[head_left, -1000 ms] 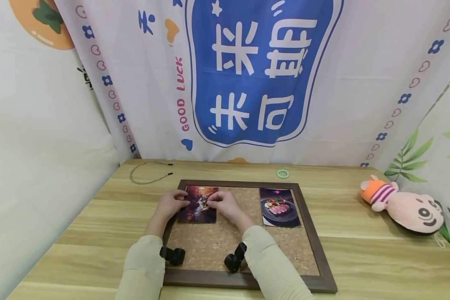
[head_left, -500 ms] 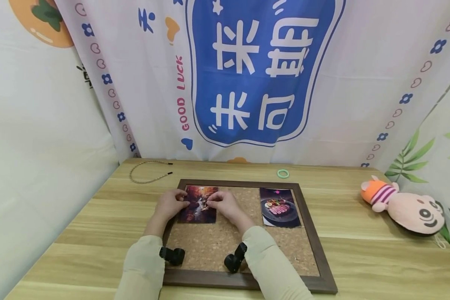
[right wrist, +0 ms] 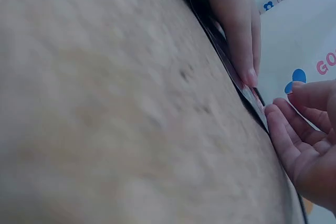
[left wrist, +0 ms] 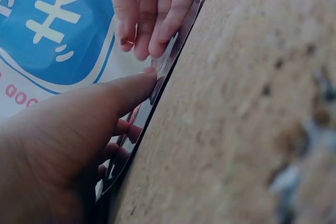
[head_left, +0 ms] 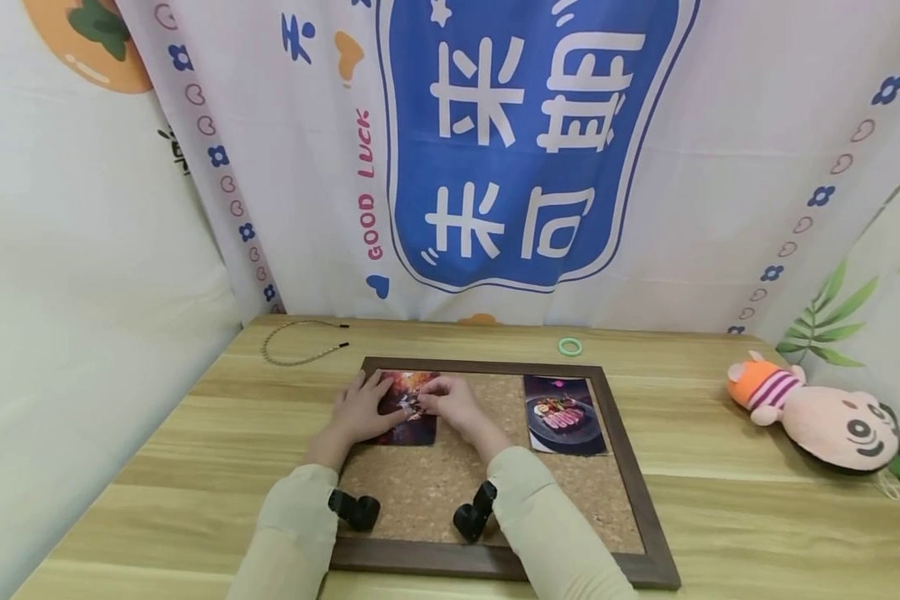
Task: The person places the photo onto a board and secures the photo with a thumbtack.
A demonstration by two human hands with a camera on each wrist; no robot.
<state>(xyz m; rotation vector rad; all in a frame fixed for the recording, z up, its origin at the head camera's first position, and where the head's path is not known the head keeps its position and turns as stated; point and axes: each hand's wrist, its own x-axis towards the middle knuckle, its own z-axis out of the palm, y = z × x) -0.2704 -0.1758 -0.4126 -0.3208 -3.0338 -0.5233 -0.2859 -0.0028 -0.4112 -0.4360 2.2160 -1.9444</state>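
A photo print of a red-orange autumn stream [head_left: 414,433] lies at the upper left of a brown-framed cork board [head_left: 427,483]. My left hand [head_left: 358,412] rests spread on its left side, the thumb reaching across the picture. Over its right part, my right hand [head_left: 456,408] brings thumb and forefinger together. A tiny pin-like thing [left wrist: 126,41] shows at those fingertips in the left wrist view; its exact kind is unclear. The right hand's other fingers [right wrist: 283,129] touch the photo edge. Both hands hide much of the picture.
A food photo [head_left: 567,421] with a magenta pin [head_left: 558,384] sits at the board's upper right. Behind the board lie a braided headband [head_left: 273,346] and a green ring [head_left: 570,347]. A plush doll [head_left: 813,412] lies on the right of the wooden table [head_left: 157,483].
My left hand has gone from holding the photo's left edge to lying spread on it, thumb nearer the right hand. The right hand stays over the photo's right part.
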